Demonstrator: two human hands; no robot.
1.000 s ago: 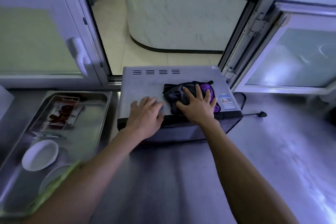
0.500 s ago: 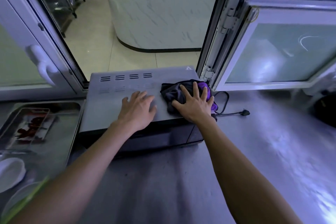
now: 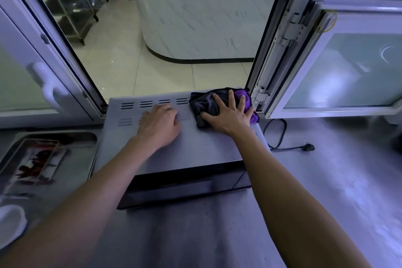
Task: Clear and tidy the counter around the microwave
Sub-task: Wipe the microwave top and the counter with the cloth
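A silver microwave with a dark front stands on the steel counter below an open window. A crumpled black and purple cloth lies on the far right corner of its top. My right hand presses flat on the cloth with fingers spread. To the left of the cloth, my left hand rests on the microwave top, over the vent slots, holding nothing.
The microwave's black cord and plug lie on the counter to its right. A steel tray on the left holds a clear container with red food and a white bowl. An opened window sash stands at right.
My right hand has pushed the cloth from the front of the microwave top to its far right corner. My left hand slid farther back too. The camera came closer.
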